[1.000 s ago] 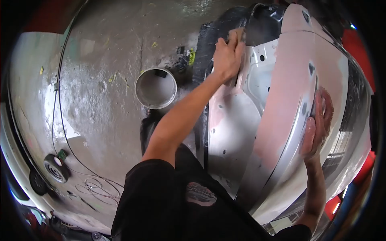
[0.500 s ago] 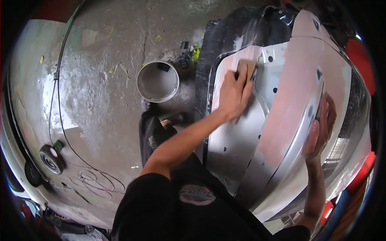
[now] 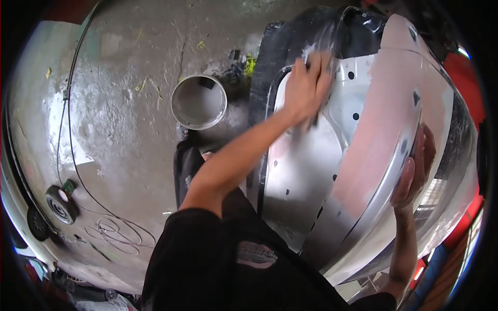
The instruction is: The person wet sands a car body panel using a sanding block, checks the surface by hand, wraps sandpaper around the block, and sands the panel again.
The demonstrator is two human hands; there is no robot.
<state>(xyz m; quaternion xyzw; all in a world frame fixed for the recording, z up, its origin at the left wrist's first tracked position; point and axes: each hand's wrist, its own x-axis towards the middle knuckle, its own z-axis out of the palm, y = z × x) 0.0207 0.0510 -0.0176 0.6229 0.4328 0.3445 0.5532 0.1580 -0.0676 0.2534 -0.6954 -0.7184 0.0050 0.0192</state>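
Observation:
My left hand (image 3: 308,90) is closed over a tan sanding block, pressed on the upper part of a car body panel (image 3: 301,160). The block is smeared by motion and mostly covered by the fingers. Around it the panel is bare whitish metal with patches of pink. A broad pink-coated strip (image 3: 371,140) runs down the bodywork between my two hands. My right hand (image 3: 406,181) lies against the glossy outer side of the bodywork, fingers stretched out, holding nothing. Its reflection shows in the shiny surface beside it.
A round bucket (image 3: 199,102) stands on the wet concrete floor (image 3: 124,103), left of the car. Black trim (image 3: 295,41) borders the panel. A loose wheel (image 3: 61,205), a coiled cable (image 3: 111,233) and a white car (image 3: 23,207) are at the left.
My left hand has slid upward on the panel with the sanding block, toward the black trim. My right hand stays against the bodywork. The view has shifted slightly.

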